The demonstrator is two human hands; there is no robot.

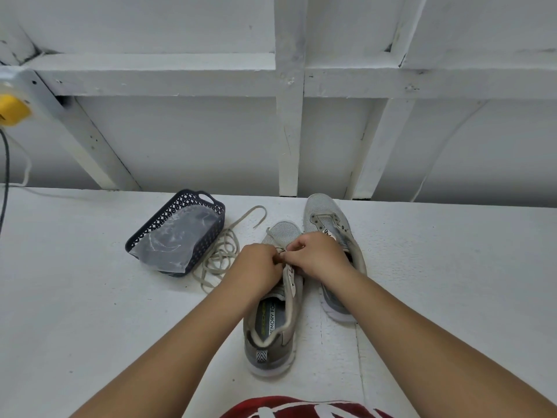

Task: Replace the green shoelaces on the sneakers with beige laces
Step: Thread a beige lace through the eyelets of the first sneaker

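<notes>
Two grey sneakers stand side by side on the white table, toes pointing away from me. The near sneaker (pixel 275 321) is in front of me, and both hands work at its eyelets. My left hand (pixel 259 268) and my right hand (pixel 316 254) are curled and pinch a pale lace (pixel 278 244) over the tongue. One end of that lace lies across the toe. The far sneaker (pixel 324 215) to the right has bare eyelets. A loose greenish-grey lace (pixel 221 254) lies tangled on the table left of the shoes.
A dark mesh basket (pixel 196 203) holding a clear plastic bag (pixel 173 239) sits left of the loose lace. A white framed wall rises behind the table. A yellow object (pixel 12 108) and a dark cable (pixel 6 167) are at the far left.
</notes>
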